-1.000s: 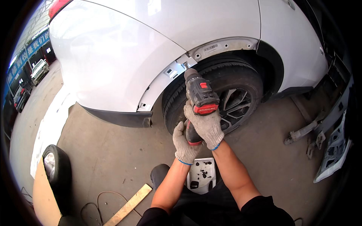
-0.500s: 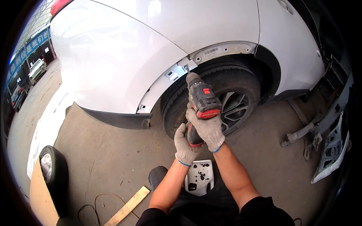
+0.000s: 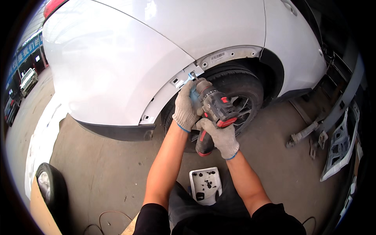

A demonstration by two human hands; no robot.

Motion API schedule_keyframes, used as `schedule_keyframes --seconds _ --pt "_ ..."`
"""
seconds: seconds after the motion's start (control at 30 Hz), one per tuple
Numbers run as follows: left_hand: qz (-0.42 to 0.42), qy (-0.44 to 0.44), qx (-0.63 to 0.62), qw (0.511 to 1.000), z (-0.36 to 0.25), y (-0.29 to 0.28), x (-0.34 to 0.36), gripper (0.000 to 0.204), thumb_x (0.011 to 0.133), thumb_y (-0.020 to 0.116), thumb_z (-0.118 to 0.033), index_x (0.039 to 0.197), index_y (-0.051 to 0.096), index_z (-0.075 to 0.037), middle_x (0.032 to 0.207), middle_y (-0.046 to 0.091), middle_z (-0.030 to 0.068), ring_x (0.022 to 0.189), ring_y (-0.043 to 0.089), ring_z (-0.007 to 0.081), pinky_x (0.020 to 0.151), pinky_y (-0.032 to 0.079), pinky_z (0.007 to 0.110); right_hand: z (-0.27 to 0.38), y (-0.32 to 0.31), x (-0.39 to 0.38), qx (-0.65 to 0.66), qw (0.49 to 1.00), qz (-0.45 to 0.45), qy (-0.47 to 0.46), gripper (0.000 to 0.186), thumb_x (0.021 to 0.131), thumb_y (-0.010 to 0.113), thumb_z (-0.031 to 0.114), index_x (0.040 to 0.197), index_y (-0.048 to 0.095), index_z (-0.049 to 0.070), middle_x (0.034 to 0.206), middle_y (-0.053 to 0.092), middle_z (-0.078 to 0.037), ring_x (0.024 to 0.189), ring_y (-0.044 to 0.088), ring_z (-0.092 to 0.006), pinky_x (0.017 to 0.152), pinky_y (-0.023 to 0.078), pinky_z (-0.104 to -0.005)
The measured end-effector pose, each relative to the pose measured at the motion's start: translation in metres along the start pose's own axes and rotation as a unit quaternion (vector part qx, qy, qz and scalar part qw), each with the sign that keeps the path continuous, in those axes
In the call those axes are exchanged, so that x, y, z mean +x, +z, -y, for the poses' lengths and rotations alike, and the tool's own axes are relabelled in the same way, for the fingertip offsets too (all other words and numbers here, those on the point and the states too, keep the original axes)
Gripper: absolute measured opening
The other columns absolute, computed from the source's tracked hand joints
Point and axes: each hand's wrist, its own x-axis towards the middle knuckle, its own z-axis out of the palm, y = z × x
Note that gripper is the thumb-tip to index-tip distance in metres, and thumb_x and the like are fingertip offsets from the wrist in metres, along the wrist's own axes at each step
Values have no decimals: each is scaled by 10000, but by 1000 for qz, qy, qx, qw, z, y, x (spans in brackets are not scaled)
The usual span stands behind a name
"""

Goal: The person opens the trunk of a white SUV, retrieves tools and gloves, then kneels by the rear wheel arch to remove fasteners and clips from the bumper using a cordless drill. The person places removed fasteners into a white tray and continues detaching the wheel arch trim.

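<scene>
**Inspector:** While the cordless drill [image 3: 213, 111] is at the wheel arch, where does each hand sit?

**Technician:** Right hand [image 3: 220, 137], in a grey knit glove, is wrapped fully closed around the drill's grip, just above the red-edged battery base. Left hand [image 3: 185, 105], gloved the same way, is curled around the front of the drill near the chuck, with the fingers closed against the tool body.

**Inspector:** Location of the drill bit?

**Technician:** The bit [image 3: 193, 75] points far and left, and its tip meets the exposed mounting strip [image 3: 184, 80] on the edge of the wheel arch of the white car [image 3: 129, 58]. The drill body lies in front of the tyre [image 3: 244, 88].

**Inspector:** Items on the floor?

**Technician:** A small white tray [image 3: 205, 186] holding dark fasteners lies on the concrete, near, between the forearms. A loose wheel [image 3: 51, 188] stands at near left. Detached grey and white body parts [image 3: 338, 145] rest at right, well apart from the hands.
</scene>
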Motion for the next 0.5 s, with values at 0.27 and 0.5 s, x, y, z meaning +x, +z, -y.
schedule_keyframes --seconds 0.27,0.5 --pt "-12 -6 -53 999 20 -37 -48 463 996 434 -398 1224 547 -11 1096 623 125 895 585 226 814 507 375 10 8 1 132 991 -4 32 404 853 631 -19 1243 532 17 1025 638 -79 786 652 -153 688 551 -307" --pt "-44 78 -265 960 93 -59 -129 639 1008 320 -447 1385 446 53 1392 528 199 1310 488 320 1135 349 443 -6 16 -7 115 992 -39 26 400 856 631 -38 1241 539 17 1084 641 -94 833 662 -144 725 573 -292"
